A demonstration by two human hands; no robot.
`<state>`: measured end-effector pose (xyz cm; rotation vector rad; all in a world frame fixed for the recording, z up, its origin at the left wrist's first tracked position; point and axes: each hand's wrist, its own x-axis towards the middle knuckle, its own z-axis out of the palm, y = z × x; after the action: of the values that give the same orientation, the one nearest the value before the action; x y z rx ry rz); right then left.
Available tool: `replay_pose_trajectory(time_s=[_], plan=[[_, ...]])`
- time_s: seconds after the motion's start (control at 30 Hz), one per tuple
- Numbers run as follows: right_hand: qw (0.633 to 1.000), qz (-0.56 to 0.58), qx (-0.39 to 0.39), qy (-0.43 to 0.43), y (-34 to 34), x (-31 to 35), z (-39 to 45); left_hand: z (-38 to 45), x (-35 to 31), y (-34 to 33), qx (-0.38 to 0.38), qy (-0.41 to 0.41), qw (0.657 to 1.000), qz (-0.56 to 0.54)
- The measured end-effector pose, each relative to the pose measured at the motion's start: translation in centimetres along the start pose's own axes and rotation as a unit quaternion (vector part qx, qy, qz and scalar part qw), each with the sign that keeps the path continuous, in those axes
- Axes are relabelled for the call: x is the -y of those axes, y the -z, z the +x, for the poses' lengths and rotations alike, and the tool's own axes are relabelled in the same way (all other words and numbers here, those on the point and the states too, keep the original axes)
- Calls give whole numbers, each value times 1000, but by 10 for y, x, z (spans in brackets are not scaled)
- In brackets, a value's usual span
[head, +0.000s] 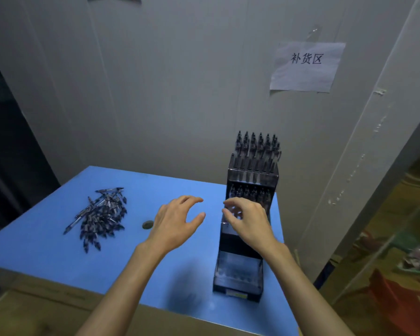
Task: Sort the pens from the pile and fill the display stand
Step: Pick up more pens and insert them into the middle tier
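Note:
A loose pile of dark pens [100, 215] lies on the left of the blue table [58, 253]. A tiered black display stand [246, 229] stands at the table's right edge. Its upper tiers hold upright pens [257, 147]; the lowest tier shows none. My right hand [246, 220] hovers over the stand's middle tier with curled fingers; whether they hold a pen is hidden. My left hand [177, 221] hangs above the table left of the stand, fingers spread and loosely bent, holding nothing.
A small round dark object [147, 224] lies on the table between the pile and my left hand. A paper sign [306, 66] hangs on the grey wall behind. Cardboard [34, 309] lies under the table's front edge. Clutter fills the floor at the right.

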<state>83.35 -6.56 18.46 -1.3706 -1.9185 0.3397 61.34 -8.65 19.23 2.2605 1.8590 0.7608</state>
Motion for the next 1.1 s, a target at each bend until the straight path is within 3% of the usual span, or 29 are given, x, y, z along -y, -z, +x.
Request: replay_pose_trajectory(time_s=[0.3,0.63,1.1], plan=[[998,-18,56,19,-93,90,6,-48,113,55,50,46,998,15],[998,-31,59,3,-200,193,5,-106,260,112,90,82,992,9],[990,-46,129,-44,-327,222,28,-118,417,120,134,142,981,-6]])
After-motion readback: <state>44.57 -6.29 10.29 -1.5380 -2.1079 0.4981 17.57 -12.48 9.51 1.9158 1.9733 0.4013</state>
